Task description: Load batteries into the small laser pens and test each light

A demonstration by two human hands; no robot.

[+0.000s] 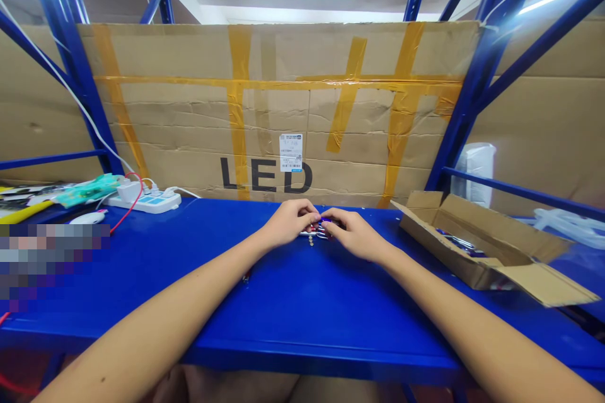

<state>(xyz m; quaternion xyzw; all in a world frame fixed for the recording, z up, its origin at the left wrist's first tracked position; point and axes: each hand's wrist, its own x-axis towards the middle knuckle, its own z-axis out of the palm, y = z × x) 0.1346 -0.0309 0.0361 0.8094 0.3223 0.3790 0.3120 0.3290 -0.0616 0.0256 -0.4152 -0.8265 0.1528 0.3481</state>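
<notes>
My left hand (pixel 297 220) and my right hand (pixel 353 233) meet over the blue tabletop, fingers curled and thumbs bent inward. Small shiny red, blue and silver metal pieces (pixel 322 234) show between the fingertips, too small and too covered to name. Both hands pinch at these pieces. Just below them, a few tiny gold-coloured bits (pixel 311 241) lie on the table. Beside my left forearm is a small dark red and silver piece (pixel 246 277), partly hidden by the arm.
An open cardboard box (pixel 477 245) at the right holds blue and silver metal items (pixel 460 243). A white power strip (pixel 146 199) with cords stands back left, near a yellow-handled tool (pixel 26 211). Behind the blue table (pixel 302 321) rises a taped cardboard panel (pixel 198 132) between blue posts.
</notes>
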